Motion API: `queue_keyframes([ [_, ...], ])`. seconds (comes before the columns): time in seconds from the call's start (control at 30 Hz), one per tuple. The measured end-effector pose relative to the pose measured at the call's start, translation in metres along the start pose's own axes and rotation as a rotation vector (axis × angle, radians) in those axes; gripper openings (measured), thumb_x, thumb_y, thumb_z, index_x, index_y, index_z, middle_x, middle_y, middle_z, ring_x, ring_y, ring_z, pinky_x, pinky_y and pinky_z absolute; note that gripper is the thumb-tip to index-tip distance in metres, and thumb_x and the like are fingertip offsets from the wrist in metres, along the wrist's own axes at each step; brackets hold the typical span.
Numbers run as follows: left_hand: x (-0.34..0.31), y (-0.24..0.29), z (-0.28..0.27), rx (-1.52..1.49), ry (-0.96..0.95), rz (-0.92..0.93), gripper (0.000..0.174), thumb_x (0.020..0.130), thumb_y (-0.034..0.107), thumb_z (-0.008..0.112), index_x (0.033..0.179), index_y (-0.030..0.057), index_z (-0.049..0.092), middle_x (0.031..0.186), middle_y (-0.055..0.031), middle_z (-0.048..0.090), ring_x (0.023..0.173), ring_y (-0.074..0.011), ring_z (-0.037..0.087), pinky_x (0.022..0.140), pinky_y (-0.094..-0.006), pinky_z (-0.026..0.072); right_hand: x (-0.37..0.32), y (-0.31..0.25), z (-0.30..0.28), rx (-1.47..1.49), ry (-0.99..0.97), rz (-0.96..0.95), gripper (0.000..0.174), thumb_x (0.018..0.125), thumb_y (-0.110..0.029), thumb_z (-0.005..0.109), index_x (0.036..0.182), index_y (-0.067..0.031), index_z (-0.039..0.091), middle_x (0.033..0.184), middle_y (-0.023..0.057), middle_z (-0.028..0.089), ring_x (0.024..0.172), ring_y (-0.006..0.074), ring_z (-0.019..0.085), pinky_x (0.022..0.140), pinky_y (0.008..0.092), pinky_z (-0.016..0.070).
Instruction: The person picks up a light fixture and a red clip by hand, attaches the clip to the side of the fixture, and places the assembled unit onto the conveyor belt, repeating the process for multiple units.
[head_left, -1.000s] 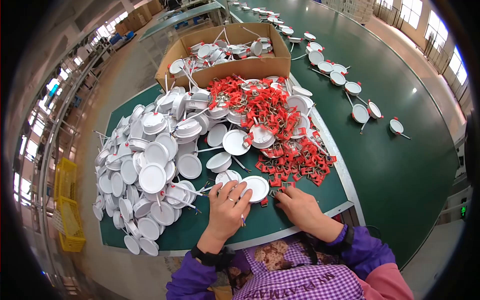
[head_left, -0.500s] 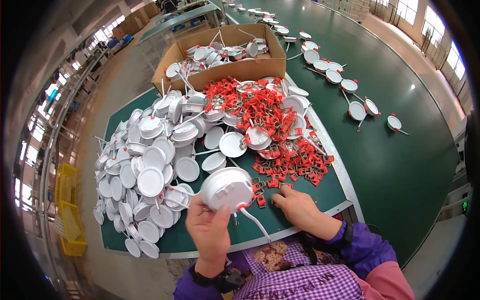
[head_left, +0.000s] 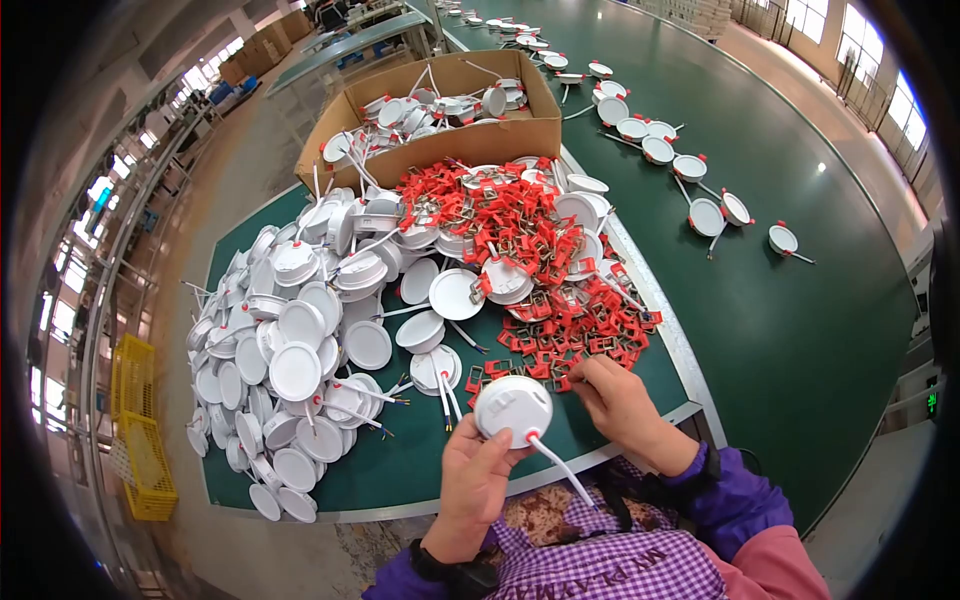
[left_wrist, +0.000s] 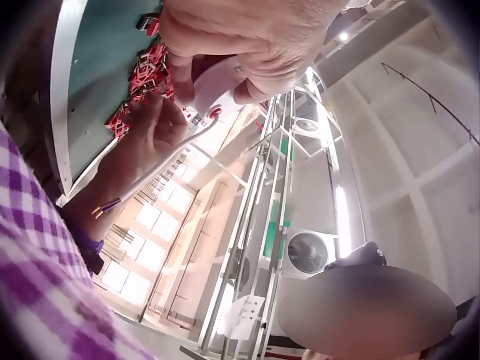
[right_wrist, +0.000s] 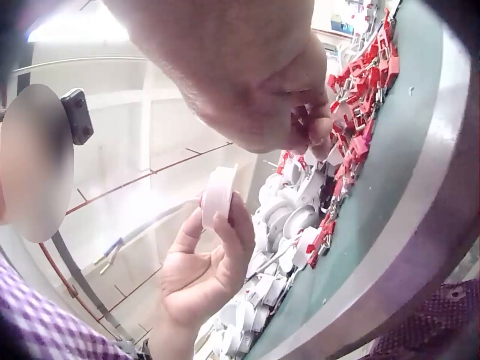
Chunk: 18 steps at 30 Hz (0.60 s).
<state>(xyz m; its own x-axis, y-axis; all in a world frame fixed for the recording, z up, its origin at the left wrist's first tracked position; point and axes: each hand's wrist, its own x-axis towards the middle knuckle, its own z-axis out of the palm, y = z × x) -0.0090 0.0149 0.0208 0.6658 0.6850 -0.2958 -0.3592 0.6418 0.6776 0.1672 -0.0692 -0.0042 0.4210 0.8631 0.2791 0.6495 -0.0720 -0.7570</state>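
Note:
My left hand (head_left: 477, 480) holds a round white downlight (head_left: 514, 407) by its rim, off the table, its back turned up. A white cable (head_left: 562, 468) trails from a red grommet near its edge toward my apron. In the right wrist view, the thumb and fingers of that hand grip the downlight (right_wrist: 218, 196) from either side. My right hand (head_left: 622, 405) is at the near edge of a heap of red spring clips (head_left: 540, 260), fingers bent and fingertips down among the nearest ones. I cannot tell whether a clip is between those fingertips.
Many white downlights (head_left: 295, 372) are piled on the left of the green table (head_left: 420, 480). One with its cables (head_left: 436, 370) lies just beyond my left hand. A cardboard box (head_left: 430, 150) of downlights stands behind. On the right, a green conveyor (head_left: 780, 330) carries a line of finished-looking lights.
My left hand has lifted a downlight from the table, turned it back side up and brought it right, closer to my right hand. My right hand has stayed by the clips, its fingers more bent.

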Motion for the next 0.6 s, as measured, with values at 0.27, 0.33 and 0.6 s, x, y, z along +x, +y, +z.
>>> queue_keyframes([
  [0.27, -0.016, 0.023, -0.007, 0.074, 0.044, 0.216, 0.042, 0.082, 0.006, 0.057, 0.12, -0.0034, 0.042, 0.112, -0.0184, 0.056, 0.093, -0.0277, 0.062, 0.075, -0.0405, 0.0559, 0.01, 0.001, 0.005, -0.138, -0.071, -0.081, 0.014, 0.078, -0.005, 0.059, 0.091, -0.003, 0.057, 0.087, 0.0107, 0.053, 0.079, 0.0294, 0.058, 0.066, 0.0381, 0.0485],
  [0.33, -0.017, 0.016, -0.008, 0.1, 0.03, 0.174, 0.042, 0.082, 0.006, 0.057, 0.12, -0.0034, 0.042, 0.112, -0.0182, 0.055, 0.094, -0.028, 0.061, 0.075, -0.0408, 0.0556, 0.011, 0.0, 0.01, -0.211, -0.185, -0.071, 0.015, 0.077, -0.005, 0.058, 0.092, -0.003, 0.057, 0.087, 0.0109, 0.052, 0.079, 0.029, 0.058, 0.067, 0.038, 0.0489],
  [0.6, -0.009, -0.014, -0.015, 0.036, -0.05, -0.145, 0.037, 0.085, 0.003, 0.054, 0.12, -0.0013, 0.043, 0.112, -0.0155, 0.055, 0.097, -0.0255, 0.059, 0.079, -0.0397, 0.053, 0.014, -0.004, 0.015, -0.334, -0.358, -0.131, 0.019, 0.074, -0.003, 0.055, 0.092, -0.0001, 0.049, 0.089, 0.0139, 0.051, 0.082, 0.0296, 0.059, 0.067, 0.0376, 0.0507],
])
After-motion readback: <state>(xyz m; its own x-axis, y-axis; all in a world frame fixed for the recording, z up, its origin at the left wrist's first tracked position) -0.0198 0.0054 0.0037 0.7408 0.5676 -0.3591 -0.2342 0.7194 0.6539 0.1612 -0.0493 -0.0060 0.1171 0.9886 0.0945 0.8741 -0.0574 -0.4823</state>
